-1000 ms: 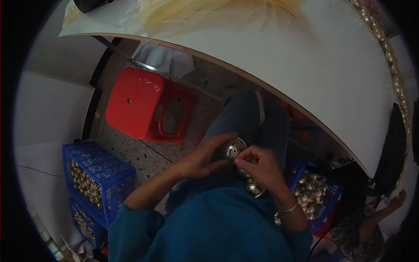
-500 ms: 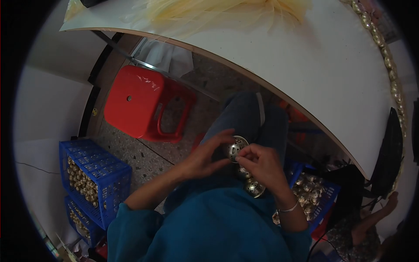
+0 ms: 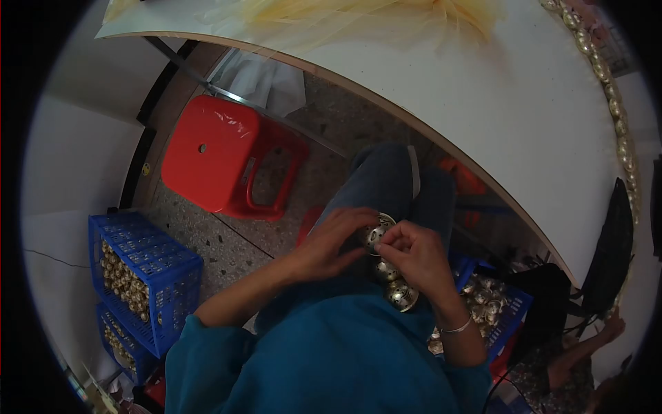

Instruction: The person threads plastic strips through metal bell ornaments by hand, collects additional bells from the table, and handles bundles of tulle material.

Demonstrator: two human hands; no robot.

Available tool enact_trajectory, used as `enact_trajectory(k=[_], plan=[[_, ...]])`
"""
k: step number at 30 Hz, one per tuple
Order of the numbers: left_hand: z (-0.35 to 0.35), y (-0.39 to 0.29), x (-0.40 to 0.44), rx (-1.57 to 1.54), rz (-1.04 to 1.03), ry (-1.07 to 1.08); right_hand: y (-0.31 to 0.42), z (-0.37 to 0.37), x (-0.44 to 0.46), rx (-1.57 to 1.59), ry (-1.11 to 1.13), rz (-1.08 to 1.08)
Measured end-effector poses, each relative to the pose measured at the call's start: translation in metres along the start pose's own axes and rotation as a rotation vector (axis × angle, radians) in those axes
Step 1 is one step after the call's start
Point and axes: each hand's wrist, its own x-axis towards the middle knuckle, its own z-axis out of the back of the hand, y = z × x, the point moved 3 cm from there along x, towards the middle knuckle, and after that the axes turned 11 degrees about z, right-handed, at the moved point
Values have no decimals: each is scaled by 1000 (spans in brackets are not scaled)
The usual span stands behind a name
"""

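A round metallic piece (image 3: 376, 237) sat over the lap, its dark markings illegible. The left hand (image 3: 325, 243), at nine o'clock, partly covered it, grip impossible to tell; the right hand (image 3: 418, 259), at four, pinched at its edge, contents hidden. At twelve, yellow mesh (image 3: 386, 22) was cut off by the frame.

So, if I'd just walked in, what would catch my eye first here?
Probably the bright red stool on the floor, left of the person's legs. Next, perhaps, the shiny metallic ball between the left hand and right hand, over the lap, and the sheer yellow fabric on the white table at the top.
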Motion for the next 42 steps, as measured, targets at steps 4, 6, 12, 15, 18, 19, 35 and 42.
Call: enact_trajectory(k=[4,6,12,15,18,19,35,42], plan=[[-1,3,0,-58,10,-65,4,1,2,-67,-23,15],[-5,7,-3,-103,34,-94,3,-1,2,-49,-26,12],[-17,-2,-2,20,-144,-385,0,-3,-1,-3,-97,-3],[-20,-3,2,-23,3,-391,8,1,-9,123,-67,-56],[-22,-3,1,-116,56,-382,2,7,-24,443,161,-107],[-21,-3,0,-126,83,-369,-1,6,-32,649,353,-125],[6,-121,-22,424,-417,-128,-5,2,-67,1651,-108,-67],[1,-127,-13,708,-662,-182,20,-8,-56,1451,-145,-47]])
